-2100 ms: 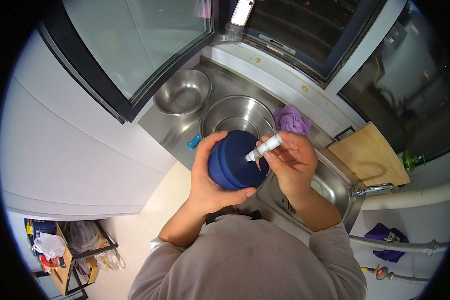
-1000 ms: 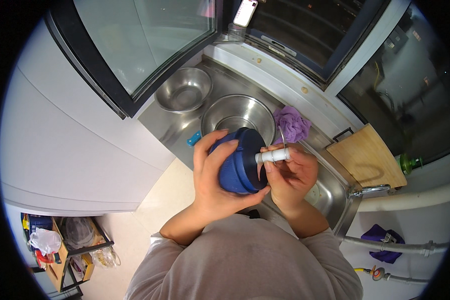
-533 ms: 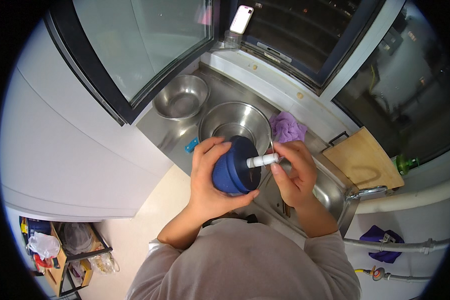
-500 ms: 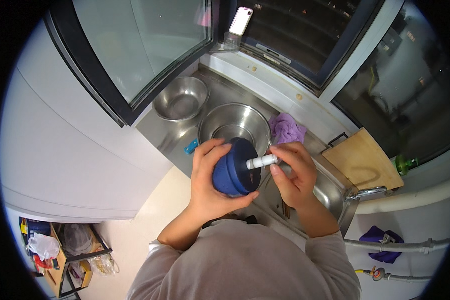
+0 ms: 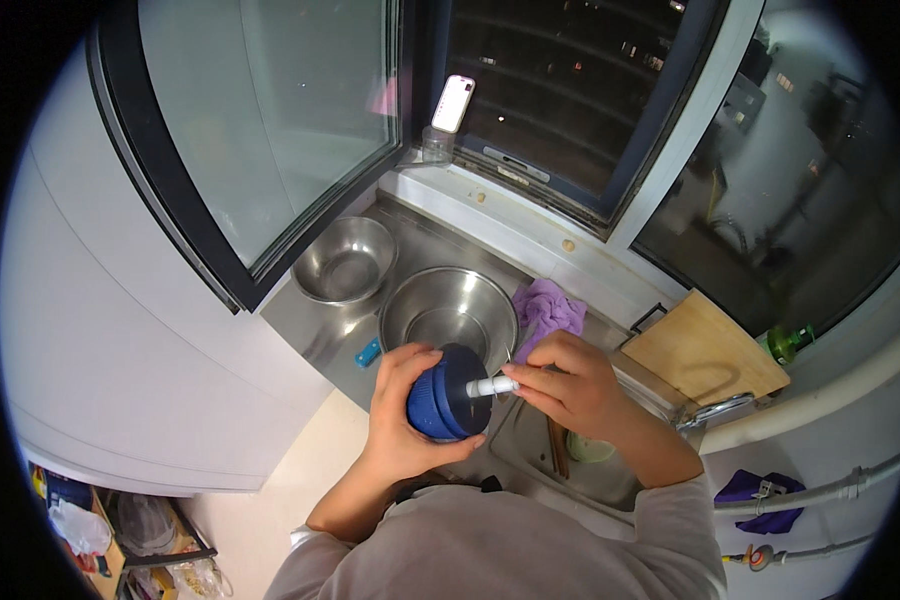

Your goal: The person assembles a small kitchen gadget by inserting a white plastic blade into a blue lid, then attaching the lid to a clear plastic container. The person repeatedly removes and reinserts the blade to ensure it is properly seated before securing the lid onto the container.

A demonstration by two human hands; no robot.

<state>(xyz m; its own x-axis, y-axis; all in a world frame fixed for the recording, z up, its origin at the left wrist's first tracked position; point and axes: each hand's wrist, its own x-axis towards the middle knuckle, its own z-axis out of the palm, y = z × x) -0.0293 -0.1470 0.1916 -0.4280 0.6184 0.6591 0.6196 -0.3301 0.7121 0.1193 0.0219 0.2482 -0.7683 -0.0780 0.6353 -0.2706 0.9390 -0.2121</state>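
The right hand had turned over, pinching the white tube; a tug risked pulling the blue container from the left hand's grip.

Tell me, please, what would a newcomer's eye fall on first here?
The blue container probably comes first, central in the left hand, a white rod pointing toward the right hand. The bright phone beside the dark window follows, then the lilac cloth by the large steel bowl.

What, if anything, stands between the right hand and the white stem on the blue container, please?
Nothing visible does: the right hand is at the outer end of the white stem, while the left hand holds the blue container.
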